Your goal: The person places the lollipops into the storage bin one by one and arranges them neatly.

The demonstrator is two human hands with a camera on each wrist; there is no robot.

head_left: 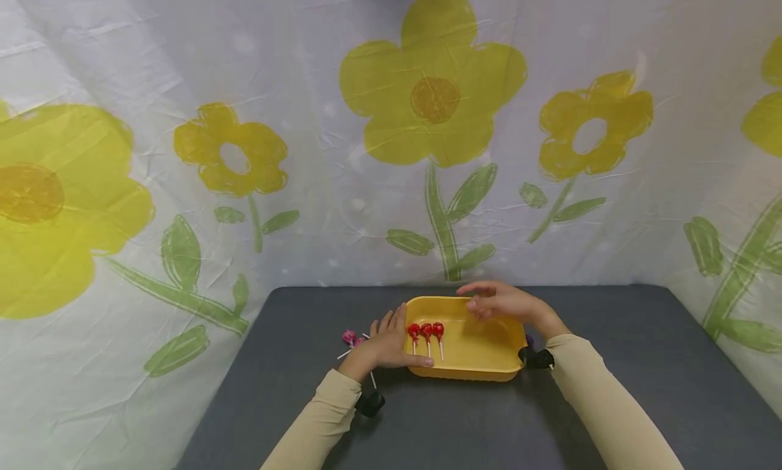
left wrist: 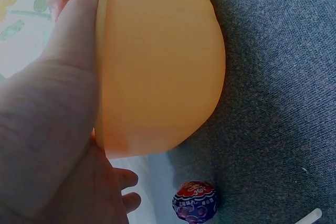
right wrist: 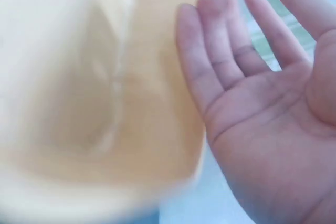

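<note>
A yellow tray sits on the dark grey table, with three red-wrapped lollipops lying side by side in its left part. My left hand rests against the tray's left end, fingers extended along the side and thumb over the near rim. In the left wrist view, that thumb lies along the rim of the tray. Over the tray's far right part hovers my right hand; its palm and spread fingers hold nothing in the right wrist view, beside the blurred tray wall.
Pink-wrapped lollipops lie left of the tray, partly behind my left hand. A lollipop in a red and purple wrapper and a white stick show near the tray. Something purple is mostly hidden by my right wrist. A flowered cloth hangs behind the table.
</note>
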